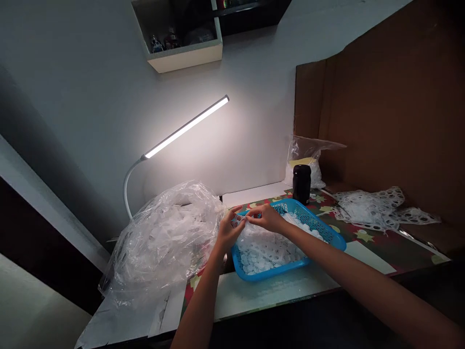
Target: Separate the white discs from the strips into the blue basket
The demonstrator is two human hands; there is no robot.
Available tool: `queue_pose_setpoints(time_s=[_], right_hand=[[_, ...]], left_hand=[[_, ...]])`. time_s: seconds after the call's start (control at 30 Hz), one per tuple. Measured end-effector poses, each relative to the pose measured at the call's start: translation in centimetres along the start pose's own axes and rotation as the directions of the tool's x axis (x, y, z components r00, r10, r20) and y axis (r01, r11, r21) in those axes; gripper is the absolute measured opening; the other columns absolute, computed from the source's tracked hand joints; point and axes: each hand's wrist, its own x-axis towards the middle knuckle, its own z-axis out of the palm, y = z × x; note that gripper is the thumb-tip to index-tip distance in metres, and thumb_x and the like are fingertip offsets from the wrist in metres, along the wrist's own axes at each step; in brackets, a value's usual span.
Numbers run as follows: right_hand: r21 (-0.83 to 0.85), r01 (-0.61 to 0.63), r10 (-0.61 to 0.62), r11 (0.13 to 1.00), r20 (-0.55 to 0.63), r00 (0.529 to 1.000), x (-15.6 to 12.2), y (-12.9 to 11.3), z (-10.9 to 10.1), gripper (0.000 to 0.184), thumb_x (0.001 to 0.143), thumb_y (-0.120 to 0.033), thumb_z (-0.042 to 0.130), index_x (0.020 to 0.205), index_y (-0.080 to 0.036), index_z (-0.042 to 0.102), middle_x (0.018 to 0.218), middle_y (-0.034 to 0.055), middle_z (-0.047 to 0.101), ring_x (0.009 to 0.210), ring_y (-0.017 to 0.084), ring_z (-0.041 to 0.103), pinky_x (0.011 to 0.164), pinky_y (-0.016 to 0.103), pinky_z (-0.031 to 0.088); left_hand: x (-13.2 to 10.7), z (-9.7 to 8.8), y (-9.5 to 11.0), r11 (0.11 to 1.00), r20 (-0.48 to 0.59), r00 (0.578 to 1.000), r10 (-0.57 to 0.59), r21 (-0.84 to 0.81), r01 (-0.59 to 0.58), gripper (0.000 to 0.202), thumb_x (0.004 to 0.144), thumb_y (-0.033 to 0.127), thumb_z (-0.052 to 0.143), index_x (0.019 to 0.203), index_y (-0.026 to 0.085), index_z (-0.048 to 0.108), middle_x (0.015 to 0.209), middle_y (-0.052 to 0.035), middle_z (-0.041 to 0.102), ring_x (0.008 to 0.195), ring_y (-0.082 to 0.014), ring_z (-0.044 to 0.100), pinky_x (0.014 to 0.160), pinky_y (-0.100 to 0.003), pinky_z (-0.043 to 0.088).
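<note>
My left hand and my right hand meet over the near left corner of a blue plastic basket. Both pinch a small white perforated strip between their fingertips. The basket is filled with several small white round discs. A large clear plastic bag stuffed with white sheets lies just left of my left hand.
A lit white bar lamp arches over the bag. A black jar stands behind the basket, with a small plastic bag behind it. Punched-out white sheets lie at the right, in front of a brown cardboard wall. A shelf hangs above.
</note>
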Motion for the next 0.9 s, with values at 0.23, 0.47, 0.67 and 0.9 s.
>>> queue_pose_setpoints(time_s=[0.23, 0.47, 0.67, 0.9], right_hand=[[0.126, 0.062, -0.062, 0.99, -0.004, 0.998, 0.2, 0.9, -0.1, 0.017, 0.093, -0.027, 0.055, 0.098, -0.012, 0.062, 0.092, 0.0034, 0.066, 0.079, 0.015, 0.065, 0.07, 0.032, 0.055], [0.052, 0.125, -0.119, 0.991, -0.112, 0.987, 0.0, 0.8, 0.4, 0.019, 0.093, -0.03, 0.055, 0.09, -0.013, 0.062, 0.085, 0.0019, 0.065, 0.073, 0.013, 0.063, 0.068, 0.031, 0.053], [-0.041, 0.187, -0.192, 0.981, -0.152, 0.97, -0.1, 0.5, 0.7, 0.017, 0.092, -0.029, 0.056, 0.089, -0.013, 0.062, 0.087, 0.0022, 0.065, 0.077, 0.014, 0.063, 0.071, 0.032, 0.053], [-0.108, 0.221, -0.238, 0.969, -0.188, 0.953, -0.2, 0.2, 0.8, 0.016, 0.092, -0.028, 0.056, 0.09, -0.014, 0.063, 0.091, 0.0032, 0.065, 0.083, 0.016, 0.063, 0.075, 0.034, 0.053]], left_hand=[[-0.2, 0.0, 0.7, 0.999, -0.041, 0.999, 0.001, -0.034, -0.003, 0.051, 0.081, 0.027, 0.061, 0.129, 0.016, 0.05, 0.09, -0.0046, 0.065, 0.064, -0.0093, 0.053, 0.053, -0.017, 0.037], [-0.1, 0.1, 0.7, 0.999, -0.091, 0.995, -0.032, -0.032, 0.03, 0.047, 0.084, 0.037, 0.057, 0.124, 0.013, 0.056, 0.058, 0.0047, 0.051, 0.049, -0.0071, 0.036, 0.046, -0.018, 0.025], [0.0, 0.3, 0.7, 0.996, -0.112, 0.992, -0.063, -0.068, 0.056, 0.049, 0.08, 0.041, 0.062, 0.118, 0.01, 0.059, 0.056, 0.0054, 0.05, 0.047, -0.0068, 0.033, 0.045, -0.018, 0.024], [0.0, 0.3, 0.2, 0.995, -0.129, 0.991, -0.046, -0.088, 0.035, 0.048, 0.081, 0.037, 0.063, 0.122, 0.015, 0.055, 0.051, 0.0099, 0.033, 0.047, -0.007, 0.026, 0.046, -0.019, 0.019]])
